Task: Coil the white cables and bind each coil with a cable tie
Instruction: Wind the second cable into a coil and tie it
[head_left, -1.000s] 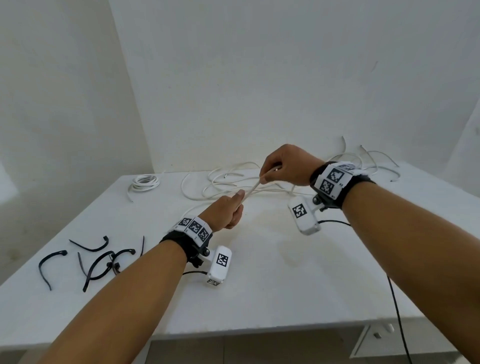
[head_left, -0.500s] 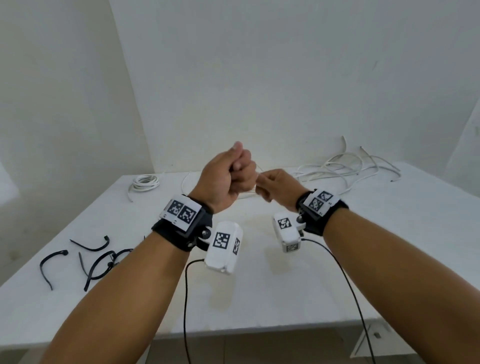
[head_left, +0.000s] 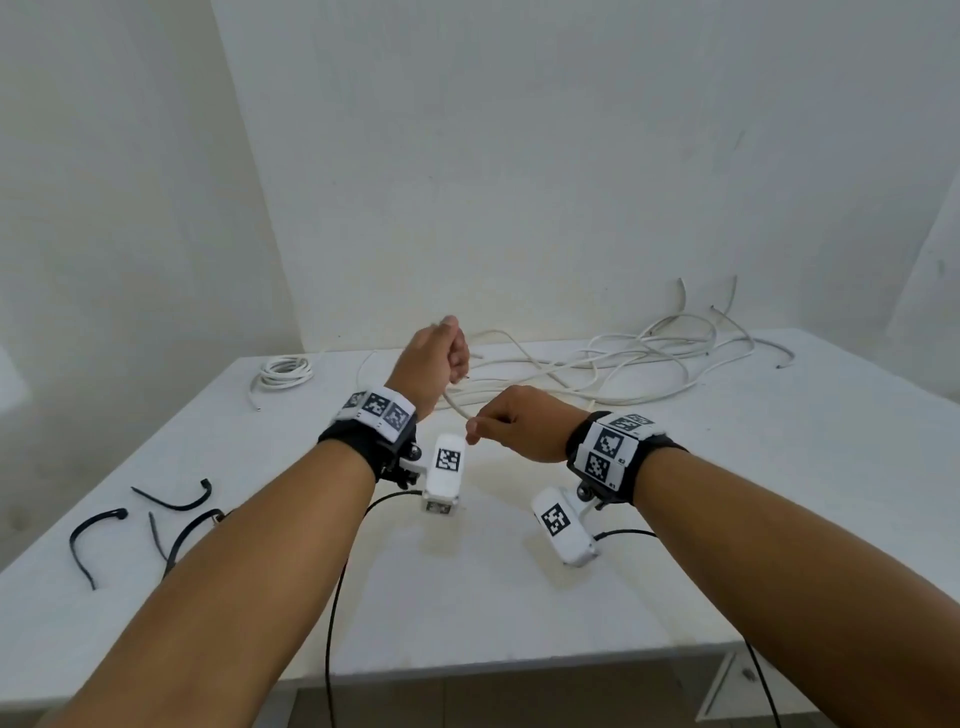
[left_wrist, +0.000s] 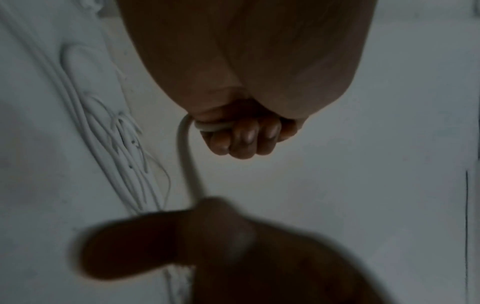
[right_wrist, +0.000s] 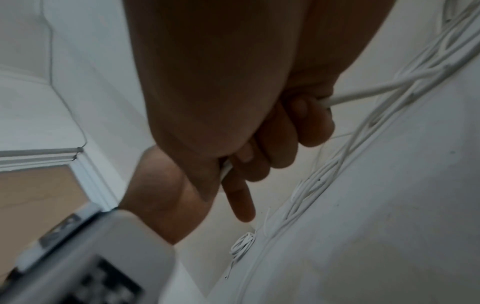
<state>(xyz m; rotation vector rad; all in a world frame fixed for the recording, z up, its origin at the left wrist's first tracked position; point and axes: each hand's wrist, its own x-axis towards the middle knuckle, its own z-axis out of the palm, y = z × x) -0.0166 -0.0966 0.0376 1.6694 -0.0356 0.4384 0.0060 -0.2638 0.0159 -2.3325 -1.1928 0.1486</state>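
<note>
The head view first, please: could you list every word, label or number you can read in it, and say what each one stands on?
No legible words.
Right wristband: black-and-white square code markers; tiny characters beside them, too small to read.
Left wristband: code markers only.
Both wrist cameras: one code marker each, no text.

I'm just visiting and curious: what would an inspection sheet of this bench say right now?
Surface: white table, bare in front.
Job's things: white cable runs between both hands; loose white cables at the back right; coiled cable at the back left; black cable ties at the left.
Clutter: nothing seen.
Grippers: left hand grips cable turns; right hand pinches the same cable.
Cables: black leads hang from the wrist cameras.
Surroundings: plain white walls.
</note>
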